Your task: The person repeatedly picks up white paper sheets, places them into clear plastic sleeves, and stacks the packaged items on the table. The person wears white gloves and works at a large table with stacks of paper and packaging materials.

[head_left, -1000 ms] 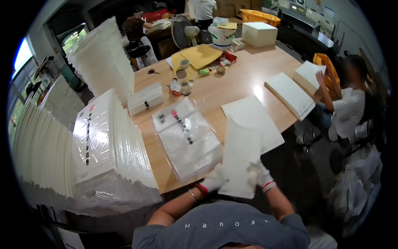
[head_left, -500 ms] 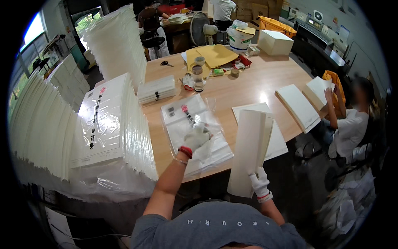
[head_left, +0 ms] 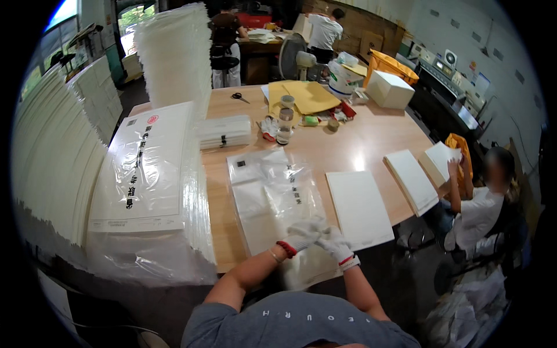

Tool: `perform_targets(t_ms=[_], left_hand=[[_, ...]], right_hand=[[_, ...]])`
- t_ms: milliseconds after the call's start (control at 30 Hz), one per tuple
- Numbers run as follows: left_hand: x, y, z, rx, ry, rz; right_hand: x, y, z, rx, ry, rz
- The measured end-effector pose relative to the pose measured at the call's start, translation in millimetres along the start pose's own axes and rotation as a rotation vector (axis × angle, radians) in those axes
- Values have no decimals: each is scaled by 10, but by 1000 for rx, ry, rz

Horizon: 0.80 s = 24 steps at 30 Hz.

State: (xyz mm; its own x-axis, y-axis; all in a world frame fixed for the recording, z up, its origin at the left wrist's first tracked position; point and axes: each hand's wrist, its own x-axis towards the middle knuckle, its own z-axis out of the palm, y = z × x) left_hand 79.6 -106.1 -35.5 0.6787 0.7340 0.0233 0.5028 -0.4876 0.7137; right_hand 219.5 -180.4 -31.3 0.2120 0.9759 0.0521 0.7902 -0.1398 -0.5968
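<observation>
My left hand (head_left: 304, 233), in a white knit glove with a red cuff, is closed at the near part of a clear printed plastic bag (head_left: 255, 200). Right beside it and touching it, my right hand (head_left: 335, 243), gloved too, is closed on the bag's near right part. The glove fingers are somewhat blurred. The bag's near end (head_left: 304, 271) reaches past the table edge toward me; whether paper sheets lie inside it I cannot tell. More flat bags lie under it. Just right of my hands rests a white paper stack (head_left: 360, 207).
Tall piles of bagged sheets (head_left: 145, 168) stand on the left. A bundle (head_left: 225, 132), scissors (head_left: 240, 98), a glass jar (head_left: 284, 124) and yellow paper (head_left: 301, 95) lie farther back. On the right, a seated co-worker (head_left: 484, 200) handles paper beside another stack (head_left: 411, 181).
My right hand has moved left to join my left hand, and the paper it held upright no longer shows there. My left hand has come nearer and right. The bag has shifted toward me.
</observation>
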Motion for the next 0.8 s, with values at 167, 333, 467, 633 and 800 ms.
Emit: perform_targets(t_ms=[167, 333, 467, 633, 800], left_hand=[[-62, -917, 460, 278, 88, 196], [-183, -1738, 153, 676, 625, -172], [-420, -1394, -73, -93, 666, -327], [-893, -1192, 81, -142, 464, -575], [-1386, -833, 245, -23, 381, -587]], right_hand=[[802, 602, 811, -82, 142, 160], [1097, 259, 427, -15, -185, 445], [1131, 735, 639, -187, -411, 421], [320, 628, 459, -227, -388, -12], [-196, 562, 286, -243, -447, 11]])
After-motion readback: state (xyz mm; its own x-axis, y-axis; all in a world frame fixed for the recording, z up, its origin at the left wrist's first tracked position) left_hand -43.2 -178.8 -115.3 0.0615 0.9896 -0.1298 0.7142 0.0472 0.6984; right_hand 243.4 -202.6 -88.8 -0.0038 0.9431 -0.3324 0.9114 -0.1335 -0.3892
